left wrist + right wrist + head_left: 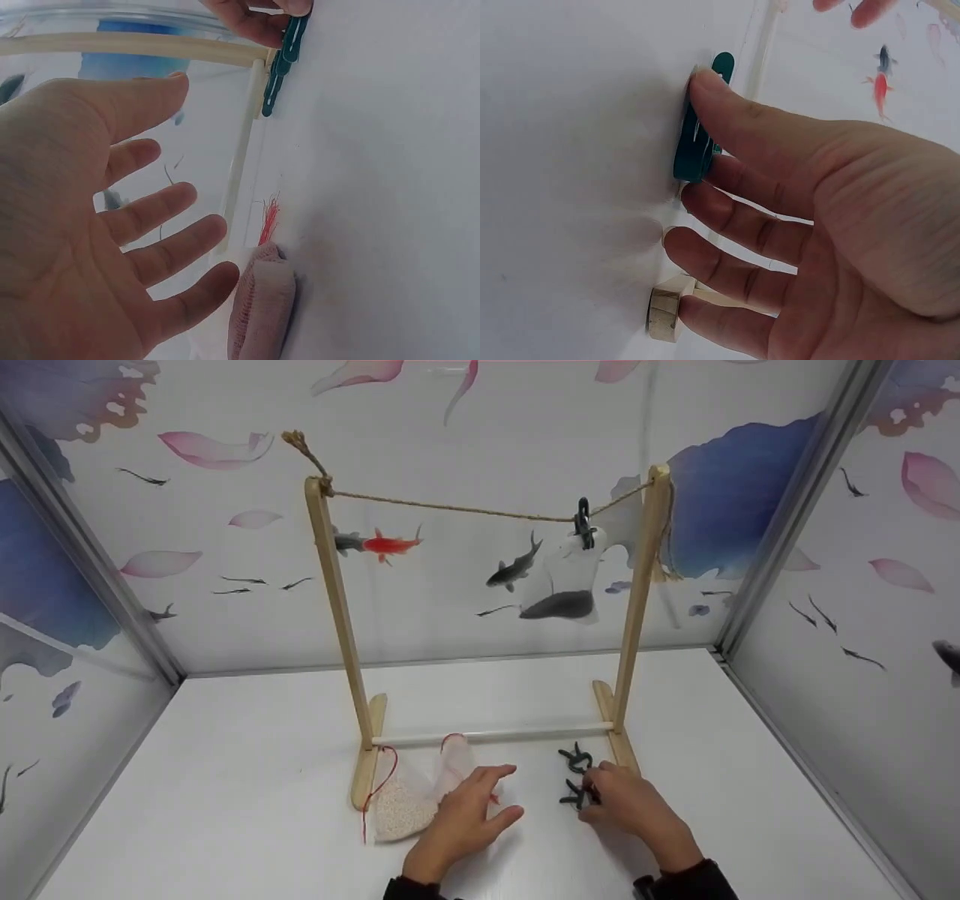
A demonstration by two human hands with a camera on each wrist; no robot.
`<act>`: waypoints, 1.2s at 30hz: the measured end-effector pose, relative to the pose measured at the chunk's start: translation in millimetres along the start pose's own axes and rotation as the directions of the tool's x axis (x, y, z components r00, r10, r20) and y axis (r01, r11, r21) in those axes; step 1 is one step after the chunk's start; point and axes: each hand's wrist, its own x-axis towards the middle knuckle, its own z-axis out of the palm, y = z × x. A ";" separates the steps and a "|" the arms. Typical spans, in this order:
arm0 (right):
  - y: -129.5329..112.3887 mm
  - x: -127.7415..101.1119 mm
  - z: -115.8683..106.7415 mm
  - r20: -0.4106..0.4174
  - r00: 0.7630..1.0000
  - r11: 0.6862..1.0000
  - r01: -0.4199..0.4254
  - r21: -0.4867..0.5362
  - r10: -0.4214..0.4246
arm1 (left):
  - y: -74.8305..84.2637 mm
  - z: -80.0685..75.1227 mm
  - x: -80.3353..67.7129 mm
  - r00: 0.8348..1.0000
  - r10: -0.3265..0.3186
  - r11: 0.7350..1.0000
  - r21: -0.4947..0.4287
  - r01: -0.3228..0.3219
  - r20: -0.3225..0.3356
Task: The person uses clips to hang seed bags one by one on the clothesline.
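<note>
A clear bag of white grains (401,810) with a red drawstring lies by the left foot of a wooden rack (337,607). My left hand (510,791) hovers over the bag's right edge, fingers spread and holding nothing; in the left wrist view the left hand (172,202) is open above the bag (262,300). Two dark clips lie by the rack's right foot. My right hand (596,793) pinches the nearer clip (574,796) between thumb and fingers; the right wrist view shows the right hand (697,139) on the clip (721,66). The other clip (576,759) lies free just behind.
A rope (450,508) runs between the rack's posts. Near its right end a dark clip (583,525) holds a hanging bag of dark grains (566,585). A white crossbar (495,733) joins the rack's feet. Patterned walls enclose the white table (225,780) on three sides.
</note>
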 end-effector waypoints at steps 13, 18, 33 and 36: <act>1.2 0.4 0.1 0.027 0.999 1.000 0.028 0.014 -0.029 | -1.0 2.5 -2.5 0.996 -0.047 0.999 -0.005 0.048 0.078; -2.5 0.1 -1.1 0.039 0.998 0.998 0.051 0.023 -0.052 | -1.3 3.9 -0.2 0.997 -0.032 0.999 -0.027 0.034 0.064; -26.1 -11.7 -25.8 -0.027 0.941 0.933 0.337 0.125 -0.337 | 12.0 -11.1 0.0 0.998 0.056 0.991 -0.125 -0.052 0.027; -30.3 -14.4 -29.2 -0.036 0.934 0.921 0.357 0.155 -0.356 | 12.6 -14.1 -0.3 0.996 0.086 0.983 -0.166 -0.081 0.022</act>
